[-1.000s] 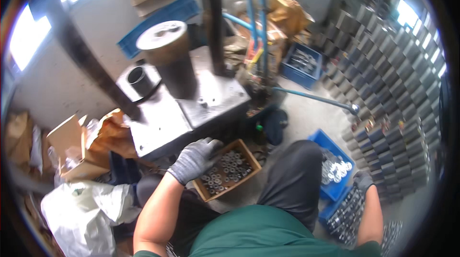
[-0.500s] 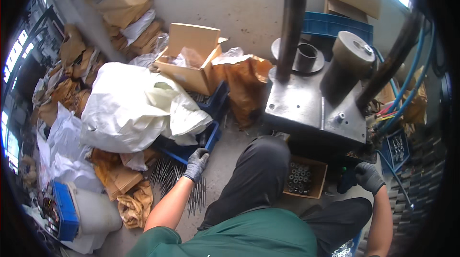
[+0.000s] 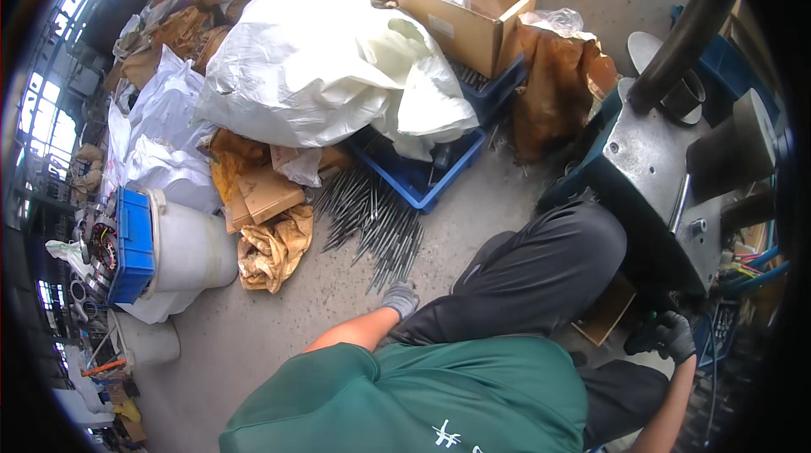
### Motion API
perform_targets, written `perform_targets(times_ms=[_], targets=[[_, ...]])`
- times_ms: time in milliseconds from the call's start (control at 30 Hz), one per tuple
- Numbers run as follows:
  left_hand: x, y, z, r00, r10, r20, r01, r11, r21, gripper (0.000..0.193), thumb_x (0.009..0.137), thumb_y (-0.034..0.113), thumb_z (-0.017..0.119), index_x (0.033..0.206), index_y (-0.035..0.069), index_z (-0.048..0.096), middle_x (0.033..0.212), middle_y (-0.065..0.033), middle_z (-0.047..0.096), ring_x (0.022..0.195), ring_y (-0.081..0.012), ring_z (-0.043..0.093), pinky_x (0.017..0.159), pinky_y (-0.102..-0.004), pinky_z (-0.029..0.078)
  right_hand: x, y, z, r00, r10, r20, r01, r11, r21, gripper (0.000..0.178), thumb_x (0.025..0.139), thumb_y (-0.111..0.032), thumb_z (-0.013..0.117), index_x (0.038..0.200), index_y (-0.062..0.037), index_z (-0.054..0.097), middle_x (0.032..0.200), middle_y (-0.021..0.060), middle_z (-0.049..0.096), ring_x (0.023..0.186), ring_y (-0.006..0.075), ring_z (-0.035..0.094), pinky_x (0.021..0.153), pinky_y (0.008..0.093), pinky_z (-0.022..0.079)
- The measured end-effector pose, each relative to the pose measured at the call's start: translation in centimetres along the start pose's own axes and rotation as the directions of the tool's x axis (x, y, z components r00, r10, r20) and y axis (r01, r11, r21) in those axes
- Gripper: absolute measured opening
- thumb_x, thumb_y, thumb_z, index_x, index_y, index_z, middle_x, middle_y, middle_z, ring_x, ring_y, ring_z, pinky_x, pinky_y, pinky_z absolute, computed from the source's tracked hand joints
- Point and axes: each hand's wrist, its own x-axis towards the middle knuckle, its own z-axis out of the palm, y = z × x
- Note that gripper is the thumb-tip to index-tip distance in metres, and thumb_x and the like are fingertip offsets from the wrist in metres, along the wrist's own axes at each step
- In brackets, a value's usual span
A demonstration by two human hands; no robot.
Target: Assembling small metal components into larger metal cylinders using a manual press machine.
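The left grip (image 3: 401, 299), gloved in grey, is just beside the near end of a heap of dark metal rods (image 3: 384, 233) on the floor (image 3: 228, 352); whether it is open, closed or touching them cannot be told. The right grip (image 3: 673, 336), also gloved, is near a metal machine (image 3: 646, 174), its fingers bent, its hold unclear. Beyond the rods are a blue crate (image 3: 456, 178) and a white sack (image 3: 304, 73).
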Motion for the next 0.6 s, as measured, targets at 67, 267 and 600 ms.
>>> perform_targets(times_ms=[67, 267, 600], targets=[[0.2, 1.5, 0.0, 0.999, 0.010, 0.036, -0.009, 1.000, -0.028, 0.041, 0.088, 0.033, 0.066, 0.122, 0.010, 0.069, 0.139, -0.0227, 0.061, 0.122, -0.0378, 0.063, 0.103, -0.0472, 0.051, 0.2, 0.9, -0.1, 0.999, -0.018, -0.044, 0.020, 0.999, 0.035, 0.014, 0.083, 0.004, 0.060, 0.094, 0.0007, 0.067, 0.073, 0.0079, 0.066, 0.056, 0.0154, 0.062, 0.048, 0.0330, 0.049], [2.3, 3.5, -0.1, 0.960, 0.133, -0.245, -0.083, 0.975, 0.206, 0.042, 0.087, 0.030, 0.065, 0.123, 0.009, 0.070, 0.158, -0.0243, 0.039, 0.138, -0.0440, 0.045, 0.109, -0.0518, 0.043, -0.3, 1.8, -0.4, 0.994, 0.098, -0.057, -0.091, 0.989, 0.116, 0.016, 0.087, 0.002, 0.058, 0.101, 0.0003, 0.065, 0.073, 0.0099, 0.068, 0.051, 0.0180, 0.064, 0.041, 0.0305, 0.048], [2.9, 3.7, -0.9, 0.996, 0.040, -0.081, -0.019, 0.969, 0.245, 0.043, 0.089, 0.034, 0.063, 0.126, 0.013, 0.072, 0.160, -0.0212, 0.040, 0.143, -0.0389, 0.043, 0.113, -0.0464, 0.040, -0.3, 2.9, -0.7, 0.994, 0.104, -0.023, -0.099, 0.983, 0.157, 0.009, 0.091, -0.002, 0.061, 0.099, -0.0019, 0.065, 0.070, 0.0078, 0.066, 0.053, 0.0158, 0.064, 0.042, 0.0286, 0.047]])
